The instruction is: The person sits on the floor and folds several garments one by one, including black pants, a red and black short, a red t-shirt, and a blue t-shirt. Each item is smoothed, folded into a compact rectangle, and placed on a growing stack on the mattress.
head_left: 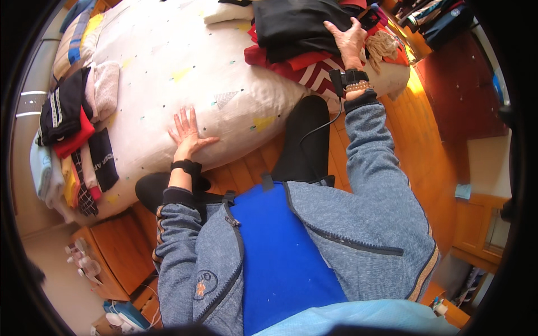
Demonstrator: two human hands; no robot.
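My left hand [188, 131] lies with fingers spread on the white patterned bedspread [151, 101], close to the bed's near edge. Over at the upper right, my right hand [348, 40] rests on the right side of a folded black garment [297, 28], thumb and fingers apart. That black garment tops a heap of clothes, with red cloth [263, 59] under it and a dark red garment with white stripes [319, 81] hanging toward the near edge. A beige crumpled cloth [383, 46] sits just right of my right wrist.
At the bed's left stand folded clothes, including a black garment [59, 109], a pale pink towel-like cloth [103, 89] and a red piece [77, 134]. A wooden cabinet [115, 255] is at the lower left. Wooden floor [426, 151] runs along the right. A thin cable hangs from my right wrist.
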